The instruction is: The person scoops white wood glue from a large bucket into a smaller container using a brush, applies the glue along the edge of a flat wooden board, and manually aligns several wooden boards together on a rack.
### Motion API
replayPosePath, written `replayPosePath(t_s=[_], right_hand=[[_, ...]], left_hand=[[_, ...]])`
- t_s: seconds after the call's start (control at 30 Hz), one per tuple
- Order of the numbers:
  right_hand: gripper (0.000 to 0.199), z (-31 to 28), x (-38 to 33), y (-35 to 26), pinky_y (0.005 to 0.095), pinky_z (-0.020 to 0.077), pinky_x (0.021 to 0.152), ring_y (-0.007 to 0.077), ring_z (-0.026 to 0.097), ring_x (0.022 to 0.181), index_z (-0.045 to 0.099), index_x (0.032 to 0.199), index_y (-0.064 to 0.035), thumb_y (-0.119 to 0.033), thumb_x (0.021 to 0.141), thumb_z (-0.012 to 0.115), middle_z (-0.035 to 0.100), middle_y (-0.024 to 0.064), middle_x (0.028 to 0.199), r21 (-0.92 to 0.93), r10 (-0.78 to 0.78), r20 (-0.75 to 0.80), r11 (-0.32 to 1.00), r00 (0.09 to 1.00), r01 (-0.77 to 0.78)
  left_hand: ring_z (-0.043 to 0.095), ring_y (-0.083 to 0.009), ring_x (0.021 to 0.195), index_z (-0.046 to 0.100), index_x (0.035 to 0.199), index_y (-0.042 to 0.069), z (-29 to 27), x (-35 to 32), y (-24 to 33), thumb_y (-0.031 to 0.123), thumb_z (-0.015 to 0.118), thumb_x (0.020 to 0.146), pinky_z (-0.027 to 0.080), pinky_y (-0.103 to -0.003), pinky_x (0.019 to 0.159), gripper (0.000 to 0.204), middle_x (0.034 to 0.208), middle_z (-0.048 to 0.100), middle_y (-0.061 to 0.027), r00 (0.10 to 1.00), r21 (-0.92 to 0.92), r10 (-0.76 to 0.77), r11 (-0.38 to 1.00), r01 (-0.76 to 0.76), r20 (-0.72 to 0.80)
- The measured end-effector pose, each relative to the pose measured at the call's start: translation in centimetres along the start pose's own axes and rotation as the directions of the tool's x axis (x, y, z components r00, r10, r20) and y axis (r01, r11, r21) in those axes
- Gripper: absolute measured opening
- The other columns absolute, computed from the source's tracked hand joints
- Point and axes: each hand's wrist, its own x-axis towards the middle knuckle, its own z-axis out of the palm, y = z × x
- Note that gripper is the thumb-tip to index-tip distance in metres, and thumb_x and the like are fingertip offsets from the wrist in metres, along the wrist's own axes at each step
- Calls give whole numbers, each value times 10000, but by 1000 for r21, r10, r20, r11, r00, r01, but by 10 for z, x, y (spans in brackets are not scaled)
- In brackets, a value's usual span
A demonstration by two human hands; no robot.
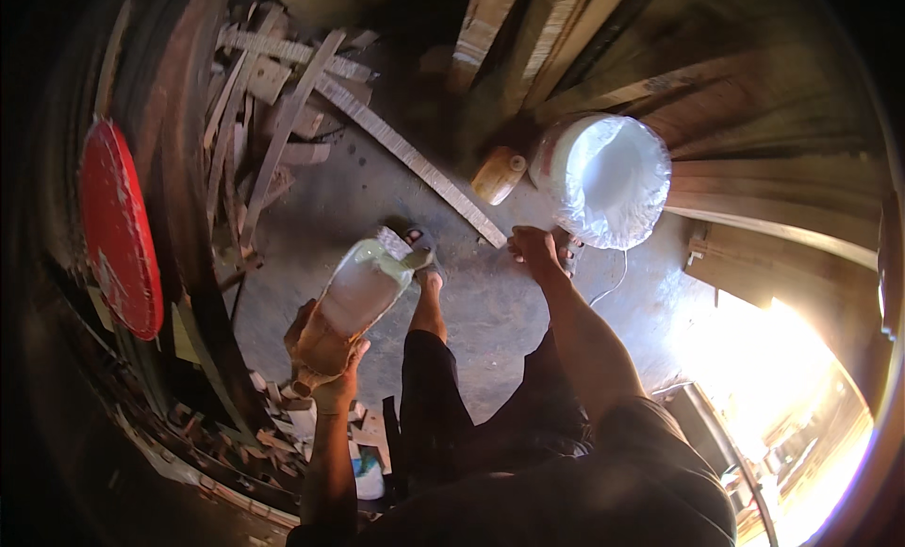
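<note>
My left hand (325, 358) is wrapped round the brown-stained end of a translucent plastic container (363, 283), with whitish smears on its walls. The container is tilted, its far end near my left foot. My right hand (535, 245) has its fingers curled in just below a white bucket (551, 165) lined with crinkled clear plastic. Whatever those fingers hold, if anything, is hidden. Close to that hand ends a long wooden strip (405, 156) that lies across the floor. A small yellowish-brown bottle (498, 174) is beside the bucket.
Scrap wood pieces (283, 123) are heaped at the far left. A red round panel (121, 228) is at the left edge. Boards (773, 189) lean along the right, and upright planks (528, 38) stand at the back. Small offcuts (273, 434) lie at lower left. Bright light (764, 358) comes from the lower right.
</note>
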Motion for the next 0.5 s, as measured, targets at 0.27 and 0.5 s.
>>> replayPosePath(t_s=[0.27,0.5], right_hand=[[404,73,131,-17,450,560,860,369,695,1046,712,1104,-54,-327,807,689,743,210,1054,-722,-473,-413,691,778,37],[375,47,182,-43,423,548,810,324,689,940,709,1019,-49,-314,753,694,735,188,997,-979,-574,-61,194,816,63]], left_hand=[[555,-297,1240,485,1417,12,5,-38,-73,259,897,802,481,-417,1035,780,1391,565,-152,997,397,-57,915,70,-44],[422,-253,1403,375,1534,59,8,-56,-66,320,707,966,443,-383,1124,708,1532,440,-119,973,77,-181,982,171,141]])
